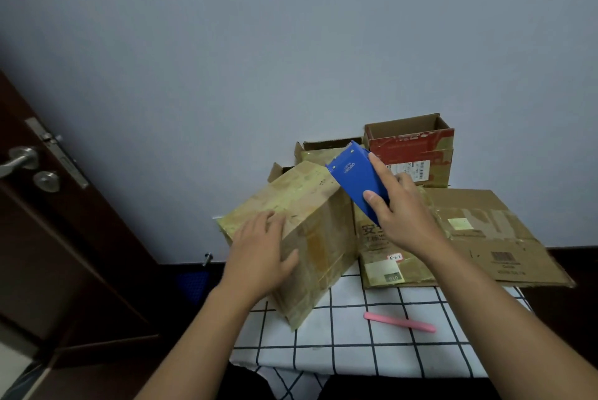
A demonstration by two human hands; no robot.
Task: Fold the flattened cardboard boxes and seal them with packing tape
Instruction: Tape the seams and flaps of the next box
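Left hand [262, 254] lies flat, fingers straight and spread, palm pressed on the sloping top face of the folded cardboard box [301, 237]. The box sits tilted at the left edge of the bench [356, 335], one corner hanging past the checked cloth. Left forearm reaches up from the lower middle of the view. Right hand [401, 208] is curled round the blue tape dispenser [354, 178], thumb on its near side, index finger laid along the far edge. The dispenser is raised at the box's upper right edge, blade end pointing up and left. Flattened cardboard boxes [485, 237] lie to the right under that wrist. A red open box [411, 147] stands behind against the wall. A pink stick [399, 322] lies on the cloth.
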